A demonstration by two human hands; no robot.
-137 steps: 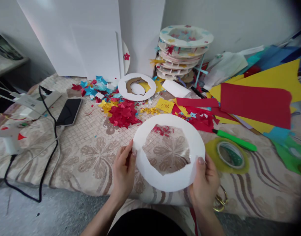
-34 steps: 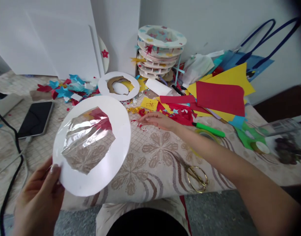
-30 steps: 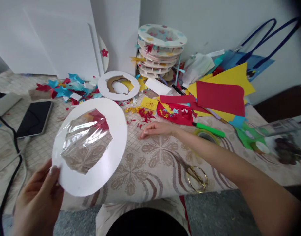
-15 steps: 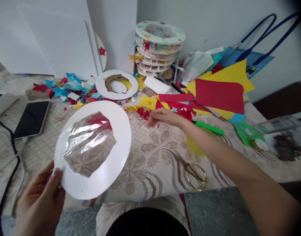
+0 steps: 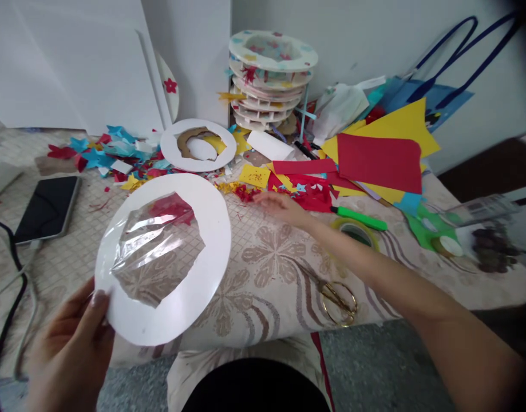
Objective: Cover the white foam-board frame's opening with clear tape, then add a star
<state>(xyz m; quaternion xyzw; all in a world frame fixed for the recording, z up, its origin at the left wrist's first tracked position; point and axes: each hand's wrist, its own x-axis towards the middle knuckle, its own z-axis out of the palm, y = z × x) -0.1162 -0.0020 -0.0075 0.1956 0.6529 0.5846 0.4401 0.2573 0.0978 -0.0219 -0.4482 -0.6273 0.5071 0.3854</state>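
Observation:
My left hand (image 5: 76,337) grips the lower left edge of a white paper ring (image 5: 217,234), thumb on top. Clear, creased plastic film (image 5: 159,252) covers the jagged hole in the ring, and the tabletop shows through it. Over the table, my right hand (image 5: 280,207) reaches out with its fingers extended and nothing visible in them. Its fingertips are close to small red paper scraps (image 5: 244,193), whether touching I cannot tell. Beneath my right forearm lies a roll of tape (image 5: 372,236), partly hidden. Gold-handled scissors (image 5: 340,303) lie near the table's front edge.
Paper stars (image 5: 97,157) and scraps are heaped behind the ring. Another white ring (image 5: 168,143) lies behind them, near a stacked paper lantern (image 5: 273,80). Red card (image 5: 380,163) and a green-handled cutter (image 5: 361,218) lie right. A phone (image 5: 48,206) lies left, with cables.
My right hand has shifted slightly left and up, its fingers now straighter. More of the tape roll shows. The left hand still holds the ring in nearly the same place; the view has moved slightly.

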